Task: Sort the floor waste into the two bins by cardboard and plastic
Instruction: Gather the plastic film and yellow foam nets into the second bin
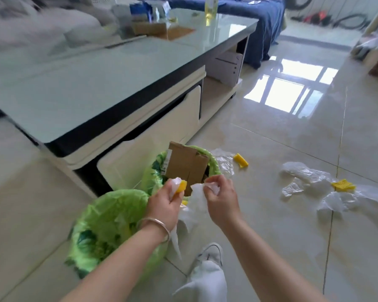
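**Item: plastic bag, mid-sort, over the bins**

Left hand (165, 198) is pinching the bag's (196, 201) yellow strip (182, 185); right hand (219, 192) is clamping fingers on its film, likely bunching it for the near bin (109, 216). Far bin (184, 166) is holding cardboard (187, 165). More bags (314, 184) are lying on the floor (271, 225). Near bin's contents are hard to make out.

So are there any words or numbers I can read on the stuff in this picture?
None can be read.
White label on the cardboard box in the far bin: has print, too blurred to read.
Blue packet on the table: too blurred to read.
White box on the table's shelf: only small dark marks, unreadable.
Yellow pieces and plastic bags on the floor: no writing shows.
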